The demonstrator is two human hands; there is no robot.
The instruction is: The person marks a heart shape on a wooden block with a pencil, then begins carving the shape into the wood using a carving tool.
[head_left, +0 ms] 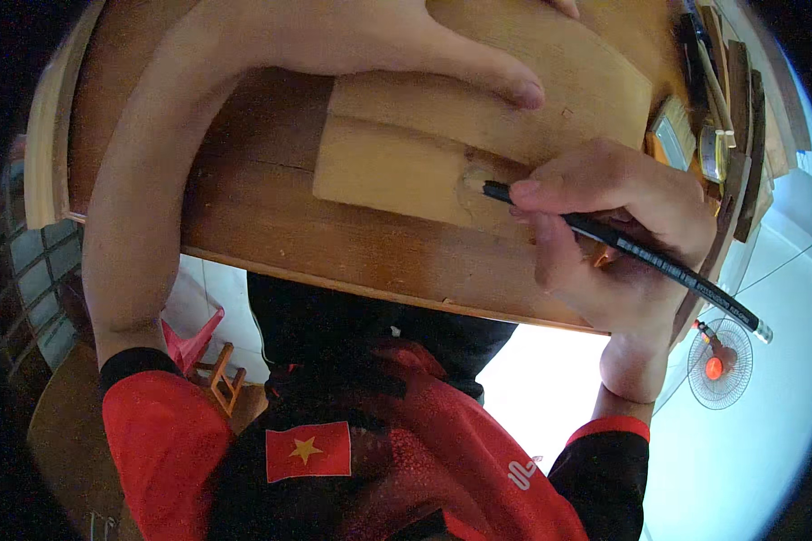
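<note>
My right hand (630,212) grips a black pencil (699,287), its dark tip on a light wooden board (383,162) beside a faint rounded pencil mark (471,185). My left hand (370,41) rests with thumb stretched out on a second light wooden piece (595,99), above the pencil; most of its other fingers are cut off at the top edge. Both pieces lie on a brown wooden table (244,216).
Along the table's right side are wooden strips (744,171), a tape roll (713,153) and a small metal-faced object (669,131). Below are a floor fan (715,368), a pink plastic item (189,338) and a small wooden stool (221,379).
</note>
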